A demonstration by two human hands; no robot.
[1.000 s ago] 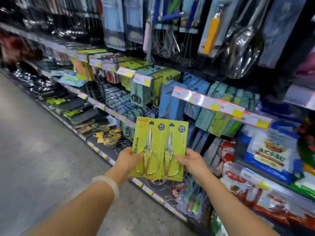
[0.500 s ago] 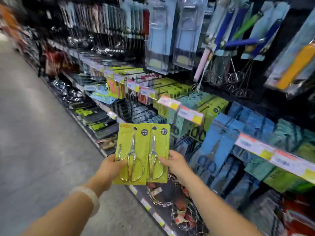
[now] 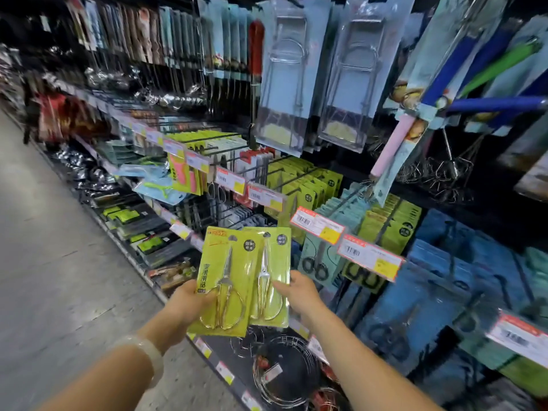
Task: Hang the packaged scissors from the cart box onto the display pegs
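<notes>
Two packs of scissors are being held up side by side in front of the display, upright, each a yellow-green card with one pair of gold-handled scissors under clear plastic. The left pack [image 3: 221, 280] is lying slightly in front, its right edge overlapping the left edge of the right pack [image 3: 271, 274]. The left hand [image 3: 189, 304] is gripping the left pack at its lower left edge, thumb on the front of the card. The right hand [image 3: 299, 292] is pinching the right pack at its right edge, thumb on the front, fingers behind. One pale bracelet [image 3: 146, 354] is sitting on the left wrist.

Both packs are hanging free in the air, apart from the pegs [image 3: 299, 176], with their top edges just below the row of price tags [image 3: 317, 225]. Behind and above them, several rows of matching yellow-green cards [image 3: 308, 179] are filling the pegs; too many are overlapping to count. To the right, teal and blue scissor cards [image 3: 439, 259] are crowding the pegs close together. Higher up, two clear blister packs [image 3: 320, 72] with wire racks are hanging near the shelf front, and whisks [image 3: 453, 87] with blue, green and pink handles are jutting outward at the upper right.

On the left, the grey floor [image 3: 44, 262] of the aisle is stretching away along the shelf edge. Below the hands, wire coils [image 3: 284, 378] are lying on the bottom shelf.
</notes>
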